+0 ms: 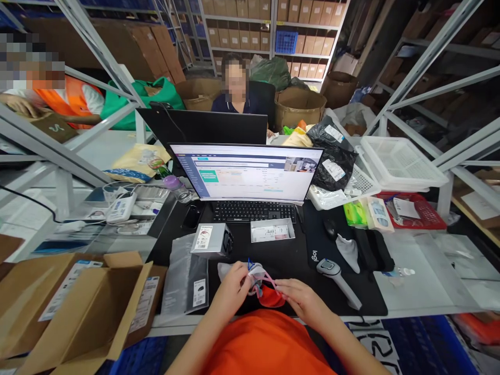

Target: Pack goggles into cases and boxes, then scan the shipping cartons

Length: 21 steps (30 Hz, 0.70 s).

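Close to the desk's front edge, both my hands are on a small item with thin pink strips (270,282) and a bright red part (271,297); its exact kind I cannot make out. My left hand (234,287) pinches its whitish, blue-tipped side, with the fingers closed. The fingers of my right hand (297,296) are closed on the end of a pink strip. Beyond my hands lie an open shallow white box (272,230) with a label inside and a grey-white carton (211,240). A clear plastic bag (183,271) with a label lies left of my left hand.
A monitor (250,174) and keyboard (253,211) stand ahead. At right lie a barcode scanner (339,283), a mouse (330,228) and a red basket (424,216). Open cardboard boxes (94,307) fill the left front. Another person (234,99) sits behind the monitors; one more is at far left.
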### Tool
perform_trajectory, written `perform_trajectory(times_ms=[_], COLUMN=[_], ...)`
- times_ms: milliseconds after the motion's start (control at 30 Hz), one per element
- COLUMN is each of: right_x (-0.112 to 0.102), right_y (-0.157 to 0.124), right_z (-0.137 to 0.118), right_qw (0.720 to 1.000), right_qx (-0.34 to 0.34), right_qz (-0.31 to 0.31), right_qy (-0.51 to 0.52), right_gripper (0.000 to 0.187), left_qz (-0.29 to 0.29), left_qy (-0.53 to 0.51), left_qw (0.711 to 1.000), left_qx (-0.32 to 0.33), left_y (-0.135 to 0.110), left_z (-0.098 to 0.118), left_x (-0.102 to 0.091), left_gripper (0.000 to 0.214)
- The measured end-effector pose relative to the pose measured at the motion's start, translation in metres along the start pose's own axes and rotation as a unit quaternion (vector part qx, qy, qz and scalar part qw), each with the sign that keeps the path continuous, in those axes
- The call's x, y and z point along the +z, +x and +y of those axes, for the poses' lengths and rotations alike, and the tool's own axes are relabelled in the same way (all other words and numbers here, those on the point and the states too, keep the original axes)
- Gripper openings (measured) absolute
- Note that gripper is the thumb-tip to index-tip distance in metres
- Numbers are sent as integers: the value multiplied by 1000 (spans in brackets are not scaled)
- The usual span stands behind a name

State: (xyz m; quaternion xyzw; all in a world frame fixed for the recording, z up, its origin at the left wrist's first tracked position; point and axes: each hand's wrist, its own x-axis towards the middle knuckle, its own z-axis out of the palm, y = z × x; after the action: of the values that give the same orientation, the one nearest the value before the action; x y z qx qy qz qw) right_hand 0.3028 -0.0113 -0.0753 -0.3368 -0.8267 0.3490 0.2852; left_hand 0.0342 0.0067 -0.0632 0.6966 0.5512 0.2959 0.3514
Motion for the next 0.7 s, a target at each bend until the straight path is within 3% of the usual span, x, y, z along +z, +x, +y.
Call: perform_trajectory(times_ms=[167, 267, 333, 400, 533, 700], right_x=[-7, 1, 11, 21, 30, 17], right_y=[3, 2, 2, 1, -2, 3], right_z=[-15, -9, -1, 6, 8, 0], right_qw=[999, 997, 983, 968, 978, 995], right_qx=[-14, 40, 105, 148, 126, 56], right_qz=[-38, 36, 108, 143, 109, 22], right_qy=[-4, 57, 108, 142, 125, 78], right_gripper=[41, 35, 30, 29, 29, 37], left_qz=[-7, -37, -49, -55, -105, -164], left_qy=[21, 4, -12, -17, -10, 18], left_qw=[1000, 999, 998, 998, 994, 986], left_qx=[15, 25, 28, 30, 30, 27], left_y=[5, 9, 12, 14, 18, 26], left_z=[-1, 0, 0, 1, -1, -6], left_x=[-8, -8, -7, -5, -7, -6], left_gripper=[22, 22, 23, 22, 20, 20])
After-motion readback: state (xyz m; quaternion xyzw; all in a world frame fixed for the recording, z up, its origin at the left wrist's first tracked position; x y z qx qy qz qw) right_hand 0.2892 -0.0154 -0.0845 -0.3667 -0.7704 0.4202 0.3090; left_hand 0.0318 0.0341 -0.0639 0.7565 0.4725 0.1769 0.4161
